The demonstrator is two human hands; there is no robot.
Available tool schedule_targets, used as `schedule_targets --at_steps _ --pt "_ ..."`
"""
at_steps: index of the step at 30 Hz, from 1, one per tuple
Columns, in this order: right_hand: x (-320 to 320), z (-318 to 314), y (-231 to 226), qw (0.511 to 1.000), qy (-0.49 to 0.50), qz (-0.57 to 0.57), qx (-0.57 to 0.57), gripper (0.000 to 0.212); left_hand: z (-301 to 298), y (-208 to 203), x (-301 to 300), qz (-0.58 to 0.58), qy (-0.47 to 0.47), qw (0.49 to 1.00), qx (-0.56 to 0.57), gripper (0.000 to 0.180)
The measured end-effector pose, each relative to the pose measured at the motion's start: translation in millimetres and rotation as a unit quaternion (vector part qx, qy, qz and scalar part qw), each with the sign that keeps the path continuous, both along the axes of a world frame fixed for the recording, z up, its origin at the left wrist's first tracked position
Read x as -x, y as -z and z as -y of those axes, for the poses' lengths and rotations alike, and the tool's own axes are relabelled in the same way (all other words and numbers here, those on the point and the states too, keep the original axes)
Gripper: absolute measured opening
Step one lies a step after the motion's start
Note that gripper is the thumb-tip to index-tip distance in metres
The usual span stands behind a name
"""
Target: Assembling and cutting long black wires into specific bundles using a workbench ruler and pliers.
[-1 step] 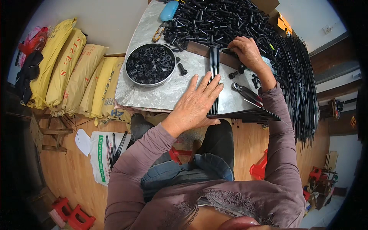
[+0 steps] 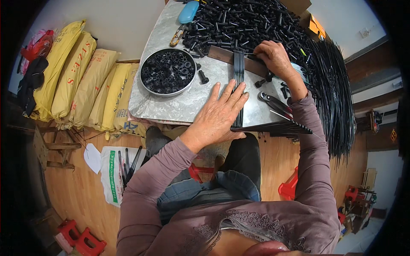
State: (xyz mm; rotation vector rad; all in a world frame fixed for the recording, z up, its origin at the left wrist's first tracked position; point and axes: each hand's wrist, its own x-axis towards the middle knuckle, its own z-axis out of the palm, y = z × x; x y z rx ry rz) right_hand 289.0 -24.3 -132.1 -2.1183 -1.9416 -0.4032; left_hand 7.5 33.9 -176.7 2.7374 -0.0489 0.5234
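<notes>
My left hand lies flat with fingers spread, pressing on a row of thin black rods at the table's front edge. The rods run away from me, side by side, across a dark brown bar. At the bar's right end my right hand is closed, thumb and fingers bent together; whatever is between them is hidden. Just beyond both hands spreads a large pile of black bolt-like plastic parts. Left of the rods stands a round metal bowl full of small black ring-shaped pieces.
A dark-handled plier-like tool lies right of the rods. Orange-handled scissors and a blue case sit at the back left. Long black rods hang over the right edge. Yellow sacks lean by the left wall.
</notes>
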Motion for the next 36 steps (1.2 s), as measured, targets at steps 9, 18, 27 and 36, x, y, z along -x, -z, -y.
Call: schedule_targets --at_steps 9,18,27,36 --pt "11.2 -5.4 -2.4 0.993 0.034 -0.113 0.018 0.01 -0.8 3.7 0.4 0.016 0.008 0.999 0.028 0.098" --pt "19.8 -7.3 -10.3 0.979 0.094 -0.169 0.069 0.016 -1.7 2.1 0.4 0.016 0.018 0.999 0.033 0.096" --pt "9.1 -6.6 -6.5 0.978 0.068 -0.191 0.048 0.015 -1.0 3.8 -0.5 0.024 0.029 0.998 0.04 0.095" --pt "12.1 -9.2 2.9 0.957 0.077 -0.279 0.031 0.014 -2.4 2.1 0.9 0.025 0.032 0.999 0.029 0.093"
